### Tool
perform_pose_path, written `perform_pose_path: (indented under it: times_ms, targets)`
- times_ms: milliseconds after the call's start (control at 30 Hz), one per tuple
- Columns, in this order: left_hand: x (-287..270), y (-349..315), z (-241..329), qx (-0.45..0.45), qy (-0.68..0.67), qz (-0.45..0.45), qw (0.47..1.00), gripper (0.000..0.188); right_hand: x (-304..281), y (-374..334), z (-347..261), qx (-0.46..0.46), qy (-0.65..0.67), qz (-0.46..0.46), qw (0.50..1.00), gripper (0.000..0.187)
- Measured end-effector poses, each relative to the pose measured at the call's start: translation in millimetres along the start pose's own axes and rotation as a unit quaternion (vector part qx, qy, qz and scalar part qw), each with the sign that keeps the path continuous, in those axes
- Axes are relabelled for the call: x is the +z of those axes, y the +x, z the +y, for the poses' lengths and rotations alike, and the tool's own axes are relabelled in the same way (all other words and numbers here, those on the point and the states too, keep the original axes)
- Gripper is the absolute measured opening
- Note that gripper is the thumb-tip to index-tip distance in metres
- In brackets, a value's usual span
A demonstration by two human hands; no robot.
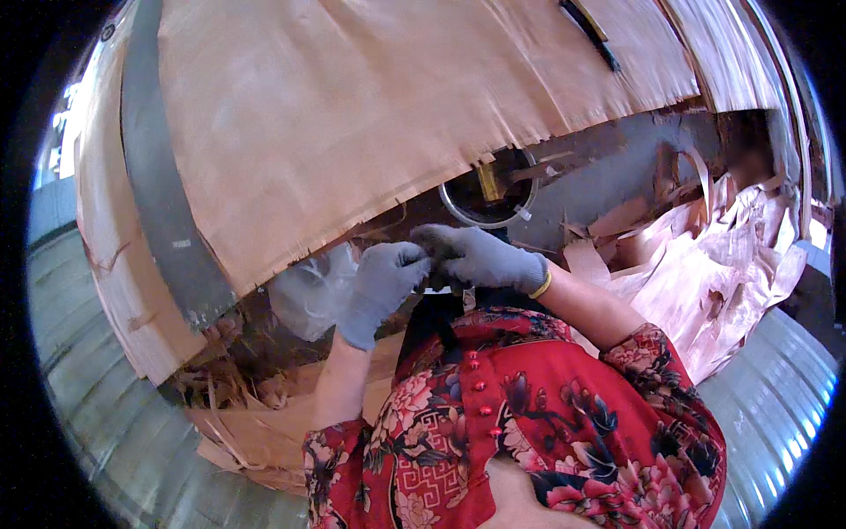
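Both of my hands wear grey knitted gloves and meet close in front of my body. My left hand (381, 286) has its fingers curled in a pinch, and the fingers of my right hand (485, 257), darkened with dirt, close against it. Whatever lies between the fingertips is hidden or too small to name. Just beyond the right hand sits a round container (448, 204) with a pale rim and a yellow piece (490, 182) inside. A clear plastic bag (313, 295) lies beside the left hand.
A wide, thin sheet of wood veneer (379, 97) with a ragged near edge spreads ahead. On it rests a dark, narrow tool (592, 35) at the far right. A grey band (163, 167) runs along the left. Torn veneer scraps (705, 264) heap up on the right.
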State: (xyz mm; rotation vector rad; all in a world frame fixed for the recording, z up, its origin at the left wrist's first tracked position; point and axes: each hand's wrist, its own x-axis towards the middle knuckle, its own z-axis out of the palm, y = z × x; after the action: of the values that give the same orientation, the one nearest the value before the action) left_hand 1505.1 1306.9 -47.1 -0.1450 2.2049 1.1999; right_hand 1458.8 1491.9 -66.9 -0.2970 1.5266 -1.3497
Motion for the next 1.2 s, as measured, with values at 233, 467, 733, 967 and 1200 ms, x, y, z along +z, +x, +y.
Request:
perform_pose_path:
  times_ms: [233,467,733,967,1200]
  targets:
    - [39.5,44.6,-15.0,0.029,0.034,-0.058,0.997,0.026,-71.0,-42.1,31.2,-0.042,-0.307,0.076,0.948,0.023]
    - [94.1,109.8,-20.8,-0.091,-0.262,0.148,0.949,0.02,-121.9,-110.9,54.5,-0.001,-0.674,0.419,0.608,0.045]
    - [108.7,151.1,-50.9,-0.117,0.042,0.176,0.976,0.035,-123.7,-18.1,112.7,-0.073,-0.682,0.368,0.628,0.047]
    - [96.1,146.1,-12.9,-0.191,0.03,0.079,0.978,0.038,-122.9,-83.2,79.4,0.014,-0.621,0.222,0.752,0.045]
    - [139.4,180.6,-62.1,-0.046,0.224,0.171,0.958,0.029,-100.3,-95.4,71.7,-0.09,-0.552,0.311,0.769,0.038]
